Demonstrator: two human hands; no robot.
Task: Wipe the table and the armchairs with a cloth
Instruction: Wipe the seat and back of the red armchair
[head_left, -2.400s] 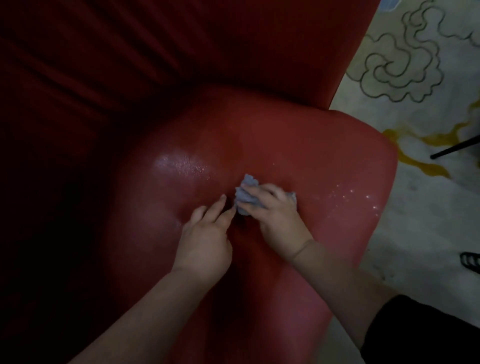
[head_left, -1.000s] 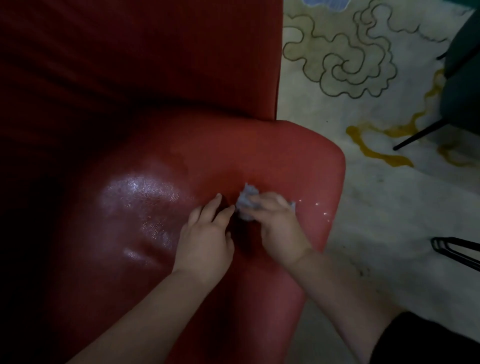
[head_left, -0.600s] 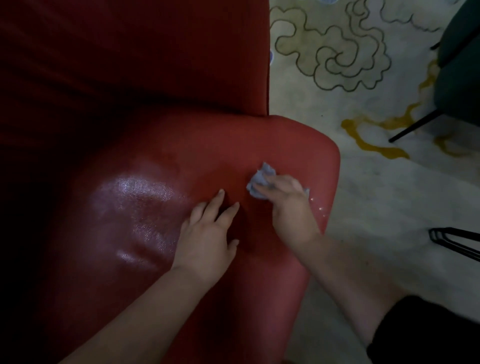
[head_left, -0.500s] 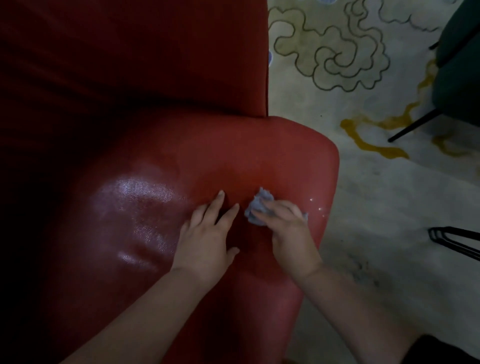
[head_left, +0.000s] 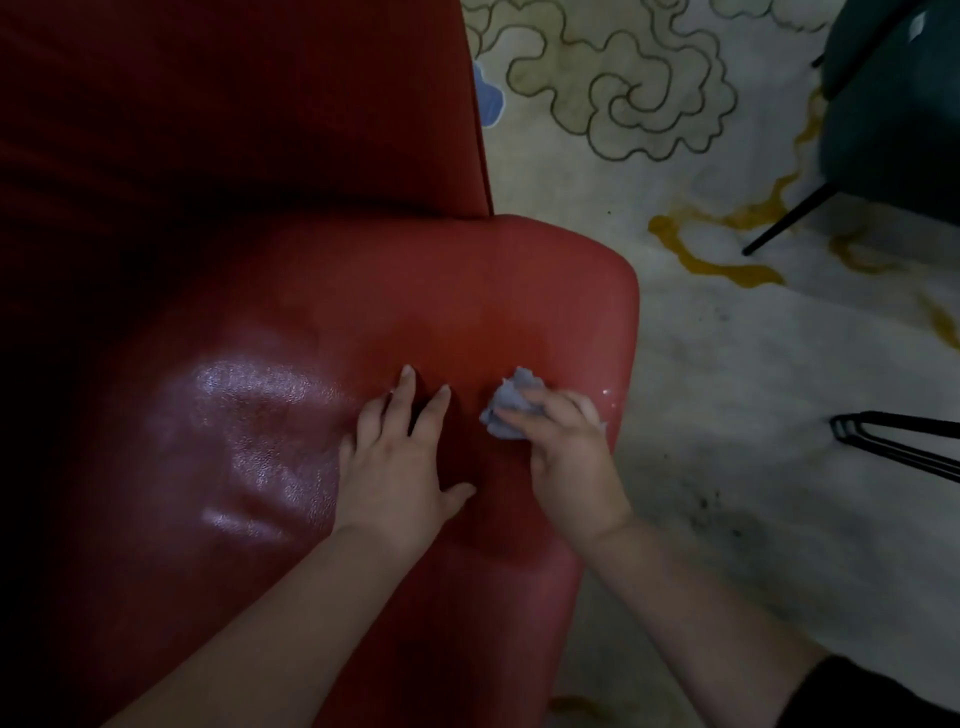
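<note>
A red leather armchair (head_left: 322, 291) fills the left and middle of the head view, its seat cushion shiny with a wet-looking patch at the left. My right hand (head_left: 566, 457) presses a crumpled grey-blue cloth (head_left: 511, 405) onto the seat near its right front corner. Flat on the cushion just left of the cloth lies my left hand (head_left: 400, 467), fingers spread and holding nothing. A few small droplets glint at the seat's right edge.
A pale rug (head_left: 727, 364) with cloud outlines and yellow streaks covers the floor at the right. A dark teal chair (head_left: 898, 114) with a thin black leg stands at the top right. A black wire leg (head_left: 898, 441) pokes in from the right edge.
My right hand slid the cloth back toward me and slightly right on the seat. My left hand stayed flat in place, its fingers spreading a little.
</note>
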